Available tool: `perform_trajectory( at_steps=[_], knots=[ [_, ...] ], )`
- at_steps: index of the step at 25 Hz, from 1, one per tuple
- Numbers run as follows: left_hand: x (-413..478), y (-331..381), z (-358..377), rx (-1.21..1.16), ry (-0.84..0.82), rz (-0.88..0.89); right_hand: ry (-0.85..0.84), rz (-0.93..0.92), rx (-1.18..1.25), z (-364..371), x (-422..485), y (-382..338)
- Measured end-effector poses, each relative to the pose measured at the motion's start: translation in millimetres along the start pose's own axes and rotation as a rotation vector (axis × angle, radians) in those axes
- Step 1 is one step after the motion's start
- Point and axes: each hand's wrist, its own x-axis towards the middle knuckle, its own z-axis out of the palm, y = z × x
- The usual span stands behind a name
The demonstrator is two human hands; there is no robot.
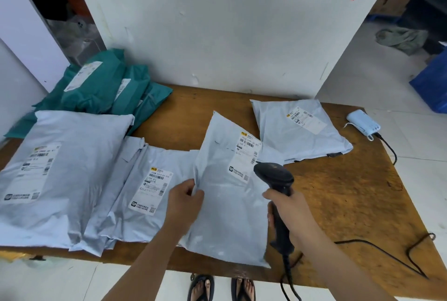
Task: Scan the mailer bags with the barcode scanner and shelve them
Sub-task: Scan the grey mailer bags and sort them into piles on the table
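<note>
Scanning step: the barcode scanner (275, 180) is aimed at one mailer bag's label (246, 155).

The left hand (185, 200) pinches the left edge of the pale grey mailer bag (227, 216), which lies at the front of the wooden table (350, 192). The right hand (287, 211) has its fingers wrapped around the scanner handle. Next, I think, the head must face the barcode squarely. No shelf is in view, and no scan light can be made out.

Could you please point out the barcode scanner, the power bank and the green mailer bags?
barcode scanner (274, 175): head view, on its black head.
power bank (362, 124): head view, on its pale blue top.
green mailer bags (101, 92): head view, on the top bag.
</note>
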Motion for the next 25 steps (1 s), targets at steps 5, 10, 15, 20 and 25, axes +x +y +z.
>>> perform_trajectory(
  at_steps=[5,10,15,20,25],
  knots=[
    [23.9,-35.5,-91.5,0.542,0.258,-0.077,-0.044,-0.01,-0.057,5.6,6.0,-5.9],
    [17.2,-65.3,-58.2,1.08,0.244,0.041,-0.096,0.041,-0.059,21.2,6.5,2.8],
    [21.0,-46.7,4.0,1.02,-0.107,0.316,-0.033,0.052,-0.015,8.2,9.0,-3.4],
    [62.0,22.2,72.7,0.704,-0.286,0.341,0.065,0.062,0.102,-33.8,10.2,-13.8],
    [102.7,88.1,164.7,0.45,-0.338,0.178,0.104,0.04,0.125,-96.1,30.9,-26.1]
  ],
)
